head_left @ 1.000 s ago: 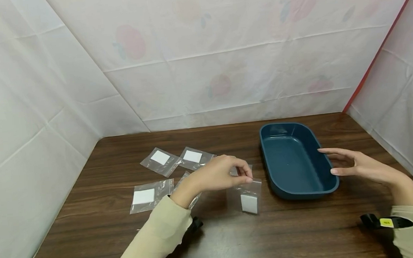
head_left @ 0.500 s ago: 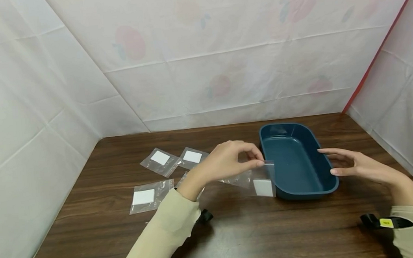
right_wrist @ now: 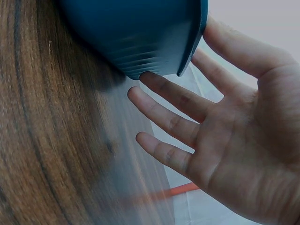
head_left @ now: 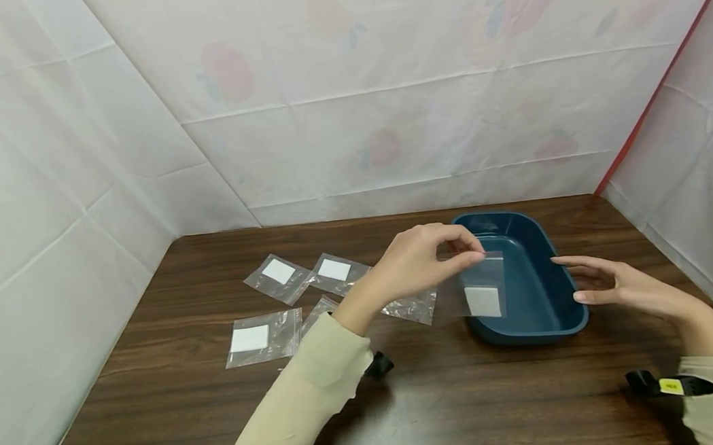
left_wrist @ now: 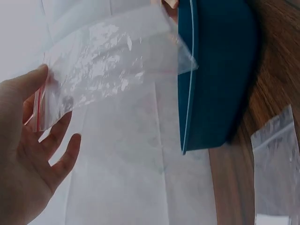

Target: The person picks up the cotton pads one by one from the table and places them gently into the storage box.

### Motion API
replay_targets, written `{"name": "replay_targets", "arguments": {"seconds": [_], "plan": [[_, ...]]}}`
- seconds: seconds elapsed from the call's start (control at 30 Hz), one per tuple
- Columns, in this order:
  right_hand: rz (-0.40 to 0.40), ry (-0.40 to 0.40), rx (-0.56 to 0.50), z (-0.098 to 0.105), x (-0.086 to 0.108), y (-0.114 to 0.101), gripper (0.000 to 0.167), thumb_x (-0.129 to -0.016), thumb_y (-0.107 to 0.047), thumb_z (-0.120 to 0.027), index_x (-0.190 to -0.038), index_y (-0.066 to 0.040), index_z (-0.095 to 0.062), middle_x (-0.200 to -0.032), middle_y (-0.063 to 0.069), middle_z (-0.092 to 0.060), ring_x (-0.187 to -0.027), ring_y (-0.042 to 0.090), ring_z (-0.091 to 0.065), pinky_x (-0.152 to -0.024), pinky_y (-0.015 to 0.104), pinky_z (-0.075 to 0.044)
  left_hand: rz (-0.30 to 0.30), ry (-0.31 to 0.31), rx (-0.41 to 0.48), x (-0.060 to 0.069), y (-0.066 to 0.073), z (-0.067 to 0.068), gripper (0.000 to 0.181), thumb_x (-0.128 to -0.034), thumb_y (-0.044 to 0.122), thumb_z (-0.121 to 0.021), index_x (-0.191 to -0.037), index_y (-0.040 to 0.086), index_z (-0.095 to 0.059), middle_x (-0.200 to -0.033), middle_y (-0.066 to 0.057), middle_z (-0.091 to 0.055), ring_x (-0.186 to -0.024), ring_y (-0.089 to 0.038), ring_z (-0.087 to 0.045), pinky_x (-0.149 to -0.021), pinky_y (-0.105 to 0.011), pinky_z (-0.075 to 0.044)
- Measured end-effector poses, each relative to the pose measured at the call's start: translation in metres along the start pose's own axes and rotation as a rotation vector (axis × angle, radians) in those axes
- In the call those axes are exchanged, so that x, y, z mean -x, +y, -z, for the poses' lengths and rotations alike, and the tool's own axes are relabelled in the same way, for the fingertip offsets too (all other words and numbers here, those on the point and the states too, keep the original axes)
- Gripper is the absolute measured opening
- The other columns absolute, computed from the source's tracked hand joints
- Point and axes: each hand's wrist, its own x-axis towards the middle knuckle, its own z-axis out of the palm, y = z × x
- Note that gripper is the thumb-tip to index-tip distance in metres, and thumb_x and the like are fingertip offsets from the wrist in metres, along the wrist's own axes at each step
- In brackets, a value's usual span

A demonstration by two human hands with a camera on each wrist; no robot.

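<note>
My left hand (head_left: pixel 422 256) pinches the zip-seal edge of a small clear zip bag (head_left: pixel 482 276) between thumb and fingers. The bag hangs over the near left side of a dark blue plastic basin (head_left: pixel 526 338), with a white square at its lower end. In the left wrist view the same bag (left_wrist: pixel 108 61) stretches from my fingertips toward the basin rim. At the basin's right side my right hand (head_left: pixel 633 287) touches the rim with its thumb and index fingertip. Its other fingers are spread below the rim in the right wrist view, nearly straight (right_wrist: pixel 164 122).
Several more zip bags with white squares lie left of the basin, among them one at the near left (head_left: pixel 264 337) and one at the back (head_left: pixel 279 276). Another bag (head_left: pixel 413 307) lies partly behind my left arm. White cloth (head_left: pixel 352 148) walls the wooden table (head_left: pixel 466 406).
My left hand has moved right and up with the zip bag, from over the table to over the basin's left side. My right hand has stayed at the rim.
</note>
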Motion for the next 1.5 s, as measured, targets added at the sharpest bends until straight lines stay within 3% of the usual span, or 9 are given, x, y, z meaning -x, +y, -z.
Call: {"name": "replay_targets", "arguments": {"seconds": [0.1,0.17,0.3,0.4,0.7,0.93,1.2,1.5], "plan": [[-0.004,-0.002,-0.022,0.0,0.0,0.0,0.061,-0.099,-0.02,-0.063,-0.153,-0.01,-0.036,-0.151,0.025,-0.037,-0.129,0.046,-0.043,-0.089,0.056,-0.048,-0.006,0.03,-0.006,-0.006,0.001,-0.004,0.013,-0.0984,0.036,-0.063,-0.105,0.028,-0.07,-0.09,0.023,-0.06,-0.085,0.006,-0.052,-0.074,-0.016,-0.043],[-0.007,-0.004,-0.034,0.0,-0.001,0.0,0.061,-0.099,-0.02,-0.063,-0.153,-0.009,-0.036,-0.151,0.025,-0.037,-0.128,0.04,-0.045,-0.089,0.057,-0.048,-0.007,0.045,-0.009,-0.01,0.002,-0.008,0.014,-0.0985,0.037,-0.062,-0.106,0.028,-0.07,-0.091,0.023,-0.059,-0.085,0.006,-0.051,-0.073,-0.016,-0.043],[-0.013,-0.011,-0.032,0.0,-0.001,0.001,0.061,-0.099,-0.02,-0.063,-0.153,-0.01,-0.036,-0.151,0.025,-0.037,-0.128,0.031,-0.048,-0.086,0.041,-0.051,-0.013,0.063,0.006,-0.017,0.002,-0.015,0.015,-0.0984,0.037,-0.062,-0.107,0.028,-0.07,-0.092,0.023,-0.059,-0.086,0.006,-0.051,-0.073,-0.015,-0.043],[-0.017,-0.015,-0.026,0.0,-0.002,0.0,0.061,-0.099,-0.02,-0.062,-0.153,-0.01,-0.036,-0.151,0.024,-0.037,-0.128,0.037,-0.046,-0.084,0.033,-0.05,-0.011,0.066,0.02,-0.021,0.002,-0.02,0.016,-0.0982,0.037,-0.062,-0.108,0.028,-0.071,-0.093,0.023,-0.059,-0.088,0.007,-0.05,-0.074,-0.015,-0.043],[-0.008,-0.011,-0.04,0.0,-0.001,-0.001,0.061,-0.099,-0.019,-0.062,-0.152,-0.006,-0.035,-0.15,0.028,-0.037,-0.129,0.052,-0.04,-0.089,0.063,-0.047,0.003,0.07,0.057,-0.034,0.001,-0.036,0.017,-0.0984,0.036,-0.062,-0.11,0.026,-0.071,-0.095,0.021,-0.063,-0.091,0.008,-0.051,-0.075,-0.013,-0.042],[-0.014,-0.016,-0.048,0.0,0.0,-0.001,0.061,-0.1,-0.02,-0.061,-0.152,-0.005,-0.034,-0.15,0.031,-0.035,-0.129,0.055,-0.039,-0.088,0.069,-0.044,0.014,0.039,0.075,-0.036,-0.004,-0.051,0.018,-0.099,0.035,-0.061,-0.111,0.026,-0.071,-0.095,0.021,-0.062,-0.09,0.007,-0.05,-0.077,-0.011,-0.042],[-0.013,-0.012,-0.043,-0.001,-0.001,-0.001,0.061,-0.099,-0.021,-0.061,-0.152,-0.006,-0.034,-0.151,0.029,-0.035,-0.129,0.054,-0.04,-0.088,0.067,-0.045,0.069,-0.016,0.077,-0.035,-0.01,-0.063,0.018,-0.0985,0.038,-0.061,-0.109,0.027,-0.071,-0.095,0.023,-0.062,-0.091,0.008,-0.05,-0.077,-0.01,-0.042],[0.0,-0.012,-0.034,-0.001,0.0,0.0,0.061,-0.099,-0.02,-0.061,-0.153,-0.008,-0.034,-0.15,0.028,-0.037,-0.129,0.052,-0.04,-0.087,0.068,-0.044,0.084,-0.051,0.067,-0.038,-0.016,-0.075,0.018,-0.0979,0.038,-0.061,-0.108,0.028,-0.071,-0.096,0.024,-0.063,-0.092,0.009,-0.051,-0.078,-0.009,-0.041]]}}
